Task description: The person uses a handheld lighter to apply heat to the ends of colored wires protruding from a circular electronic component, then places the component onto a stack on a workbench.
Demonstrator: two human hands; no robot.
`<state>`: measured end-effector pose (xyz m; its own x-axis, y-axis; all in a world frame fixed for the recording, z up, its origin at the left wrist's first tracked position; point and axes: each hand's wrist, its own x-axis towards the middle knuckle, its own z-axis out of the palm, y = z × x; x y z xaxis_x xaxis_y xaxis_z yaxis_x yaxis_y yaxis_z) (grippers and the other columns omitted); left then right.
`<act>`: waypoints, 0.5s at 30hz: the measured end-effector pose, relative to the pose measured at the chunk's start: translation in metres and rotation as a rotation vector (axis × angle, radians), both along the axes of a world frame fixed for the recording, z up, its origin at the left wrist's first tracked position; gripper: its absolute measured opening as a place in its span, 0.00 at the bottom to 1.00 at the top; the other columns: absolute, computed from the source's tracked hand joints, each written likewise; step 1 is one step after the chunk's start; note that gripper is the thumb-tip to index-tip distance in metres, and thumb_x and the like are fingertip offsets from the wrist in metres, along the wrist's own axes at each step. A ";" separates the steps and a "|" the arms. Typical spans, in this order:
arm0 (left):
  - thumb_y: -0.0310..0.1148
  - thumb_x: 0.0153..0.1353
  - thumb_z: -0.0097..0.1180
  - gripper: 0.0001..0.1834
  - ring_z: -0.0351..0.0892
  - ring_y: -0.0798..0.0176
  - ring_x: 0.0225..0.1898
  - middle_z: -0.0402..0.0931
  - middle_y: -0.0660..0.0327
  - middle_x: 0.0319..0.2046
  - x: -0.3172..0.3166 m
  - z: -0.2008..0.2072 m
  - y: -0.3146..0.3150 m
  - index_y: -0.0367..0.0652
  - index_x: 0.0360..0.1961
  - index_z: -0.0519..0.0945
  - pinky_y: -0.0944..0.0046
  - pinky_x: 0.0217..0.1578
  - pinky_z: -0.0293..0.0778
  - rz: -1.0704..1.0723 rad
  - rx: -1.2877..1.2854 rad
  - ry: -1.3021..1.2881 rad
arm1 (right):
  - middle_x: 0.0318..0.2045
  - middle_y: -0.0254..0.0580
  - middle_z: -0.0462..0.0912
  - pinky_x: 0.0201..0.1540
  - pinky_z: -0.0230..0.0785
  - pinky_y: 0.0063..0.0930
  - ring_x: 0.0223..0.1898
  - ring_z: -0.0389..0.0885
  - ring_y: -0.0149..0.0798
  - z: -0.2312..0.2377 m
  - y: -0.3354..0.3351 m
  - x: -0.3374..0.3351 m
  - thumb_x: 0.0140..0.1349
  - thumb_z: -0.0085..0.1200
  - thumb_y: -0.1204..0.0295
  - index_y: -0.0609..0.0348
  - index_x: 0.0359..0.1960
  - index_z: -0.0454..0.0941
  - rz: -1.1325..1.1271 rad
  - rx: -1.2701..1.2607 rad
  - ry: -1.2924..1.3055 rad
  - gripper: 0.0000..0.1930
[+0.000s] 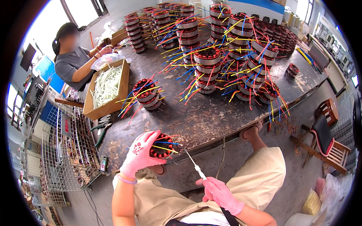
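Note:
My left hand (pixel 140 152), in a pink glove, grips a round motor stator (pixel 161 147) with copper windings and red, yellow and blue wires, held at the near edge of the dark workbench (pixel 196 120). My right hand (pixel 220 194), also gloved in pink, holds a thin white sleeve tube (pixel 195 165) over my lap. The tube's far end reaches the stator's wires.
Stacks of wired stators (pixel 207 67) cover the bench's middle and far side; two more (pixel 148 94) stand nearer. A cardboard box of white tubes (pixel 106 88) sits at left, beside a seated person (pixel 73 60). A wire basket rack (pixel 66 150) stands left; a wooden chair (pixel 326 139) right.

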<state>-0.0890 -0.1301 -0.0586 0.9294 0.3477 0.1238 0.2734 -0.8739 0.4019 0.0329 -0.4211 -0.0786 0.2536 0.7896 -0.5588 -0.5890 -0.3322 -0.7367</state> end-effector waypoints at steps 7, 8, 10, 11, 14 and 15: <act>0.39 0.31 0.78 0.54 0.72 0.43 0.57 0.72 0.49 0.57 0.000 -0.001 0.003 0.40 0.64 0.69 0.52 0.59 0.68 -0.016 -0.006 0.005 | 0.16 0.30 0.65 0.30 0.72 0.26 0.19 0.65 0.25 -0.002 -0.002 0.000 0.75 0.42 0.62 0.65 0.51 0.78 0.001 -0.014 0.001 0.18; 0.39 0.30 0.78 0.54 0.72 0.43 0.57 0.72 0.49 0.57 0.000 -0.001 0.002 0.40 0.64 0.69 0.52 0.59 0.69 -0.016 -0.004 0.002 | 0.16 0.30 0.65 0.30 0.72 0.26 0.19 0.65 0.25 -0.002 -0.001 0.000 0.75 0.42 0.62 0.65 0.51 0.78 0.004 -0.013 -0.004 0.18; 0.39 0.30 0.78 0.54 0.72 0.43 0.57 0.72 0.49 0.57 0.001 -0.001 0.002 0.40 0.64 0.69 0.52 0.59 0.69 -0.015 -0.006 -0.001 | 0.16 0.30 0.64 0.30 0.72 0.26 0.19 0.65 0.24 -0.001 -0.001 0.000 0.75 0.42 0.62 0.65 0.51 0.77 0.007 -0.012 -0.015 0.18; 0.39 0.30 0.79 0.54 0.72 0.43 0.57 0.72 0.49 0.56 0.001 -0.001 0.002 0.40 0.64 0.69 0.52 0.59 0.69 -0.014 -0.010 -0.001 | 0.16 0.30 0.64 0.30 0.72 0.26 0.19 0.65 0.24 -0.002 -0.001 0.000 0.75 0.42 0.62 0.65 0.51 0.77 0.003 -0.004 -0.003 0.18; 0.39 0.30 0.79 0.54 0.72 0.43 0.57 0.72 0.49 0.56 0.000 -0.002 0.002 0.40 0.64 0.69 0.52 0.59 0.69 -0.011 -0.006 0.000 | 0.16 0.30 0.64 0.30 0.72 0.26 0.19 0.64 0.24 -0.004 -0.001 0.000 0.75 0.42 0.62 0.66 0.51 0.77 -0.003 0.007 0.016 0.19; 0.38 0.30 0.79 0.54 0.72 0.43 0.57 0.72 0.49 0.56 -0.001 -0.002 0.002 0.40 0.64 0.69 0.52 0.59 0.68 -0.010 -0.002 0.001 | 0.16 0.30 0.64 0.30 0.72 0.26 0.19 0.64 0.24 -0.003 -0.001 0.000 0.75 0.42 0.62 0.66 0.51 0.77 -0.001 0.002 0.010 0.19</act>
